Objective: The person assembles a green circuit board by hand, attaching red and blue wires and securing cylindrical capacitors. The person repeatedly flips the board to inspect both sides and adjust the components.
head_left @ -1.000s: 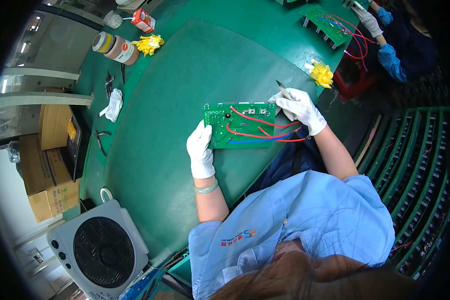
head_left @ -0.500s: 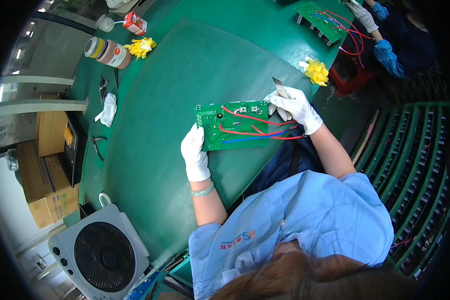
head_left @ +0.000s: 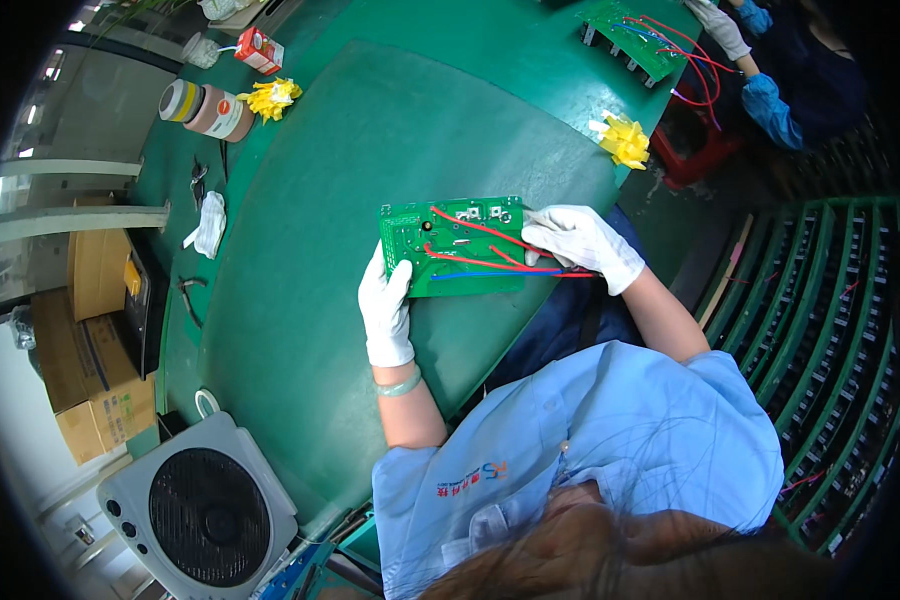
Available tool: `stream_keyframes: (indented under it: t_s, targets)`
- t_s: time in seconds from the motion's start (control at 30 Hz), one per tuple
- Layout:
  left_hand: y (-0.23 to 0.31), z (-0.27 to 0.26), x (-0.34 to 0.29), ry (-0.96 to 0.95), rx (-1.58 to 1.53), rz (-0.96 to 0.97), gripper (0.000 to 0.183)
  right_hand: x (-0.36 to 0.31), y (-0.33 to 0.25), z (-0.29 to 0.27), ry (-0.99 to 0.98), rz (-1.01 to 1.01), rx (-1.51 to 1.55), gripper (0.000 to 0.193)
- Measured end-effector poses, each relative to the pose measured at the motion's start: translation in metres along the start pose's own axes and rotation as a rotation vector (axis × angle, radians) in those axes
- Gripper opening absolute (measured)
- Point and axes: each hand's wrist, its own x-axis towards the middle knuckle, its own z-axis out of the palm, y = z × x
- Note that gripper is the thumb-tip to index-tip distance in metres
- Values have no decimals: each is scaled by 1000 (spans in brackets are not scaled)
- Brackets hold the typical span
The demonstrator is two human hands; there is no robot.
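Circuit board (head_left: 453, 247), green and wired on the face turned up, is held over the near side of the green counter (head_left: 300, 250), between the two gloved hands; whether its lower edge touches the surface is hard to tell. What has just changed is at its right end: the right hand (head_left: 580, 242) now lies flatter, palm down, with its fingertips at that edge. For the work, this seems to mean the board is handled from both ends rather than faced with a tool.

Against the earlier frames, the counter and everything on it sit slightly farther left in view, probably a turn of the head. The left hand (head_left: 385, 310) keeps its grip closed on the board's left end, its thumb now reaching farther onto the face. The right grip meets the edge, but I cannot tell whether it pinches it. Red wires (head_left: 470, 261) and a blue wire (head_left: 490, 274) run in beneath the right palm. Smallest, the blade that stood up from the right fingers no longer shows; it may be hidden there
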Motion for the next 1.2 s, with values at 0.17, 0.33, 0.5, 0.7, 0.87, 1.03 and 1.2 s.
stream_keyframes:
  t_s: [0.17,0.33,0.5,0.7,0.87,1.03,1.2]
  targets:
    - [3,2,-5,-2,-33,0,51,-7,15,7,-22,-163,-98,34]
    - [4,2,-5,-2,-5,-17,49,-12,16,23,215,-357,-305,33]
    - [3,4,-5,53,66,2,48,-8,25,39,484,-652,-485,34]
    - [4,2,-6,27,94,30,48,-13,17,38,410,-586,-433,26]
    - [4,8,-6,-2,83,58,46,-16,19,34,320,-513,-497,28]
    - [4,2,-8,-44,132,45,45,-21,8,18,172,-595,-600,29]
    - [-2,-4,-5,-61,159,55,48,-43,-6,-4,97,-422,-405,39]
